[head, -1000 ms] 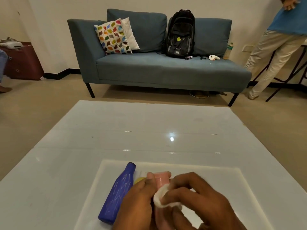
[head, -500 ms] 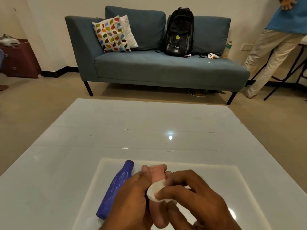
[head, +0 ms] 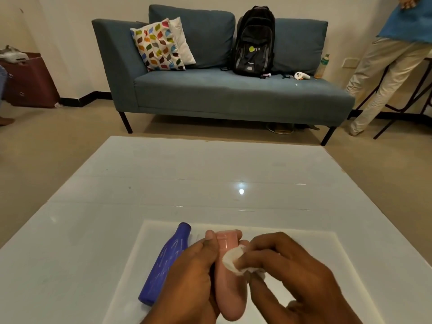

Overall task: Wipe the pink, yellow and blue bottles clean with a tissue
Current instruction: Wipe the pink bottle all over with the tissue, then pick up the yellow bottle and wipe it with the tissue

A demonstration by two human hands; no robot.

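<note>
Left hand (head: pixel 194 277) grips the smooth pink plastic bottle (head: pixel 230 284); right hand (head: pixel 294 277) pinches a crumpled white tissue (head: pixel 231 260) against it (blue ribbed bottle (head: pixel 167 263) lies left of both).

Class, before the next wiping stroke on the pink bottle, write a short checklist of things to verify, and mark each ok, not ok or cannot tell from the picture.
1. Left hand grips the pink bottle: ok.
2. Right hand pinches the tissue: ok.
3. Tissue touches the pink bottle below its neck: ok.
4. Blue bottle lies on the white tray, apart from the wiping: ok.
5. Yellow bottle within reach: cannot tell, hidden in this view.
6. Pink bottle fully clean: cannot tell.
</note>
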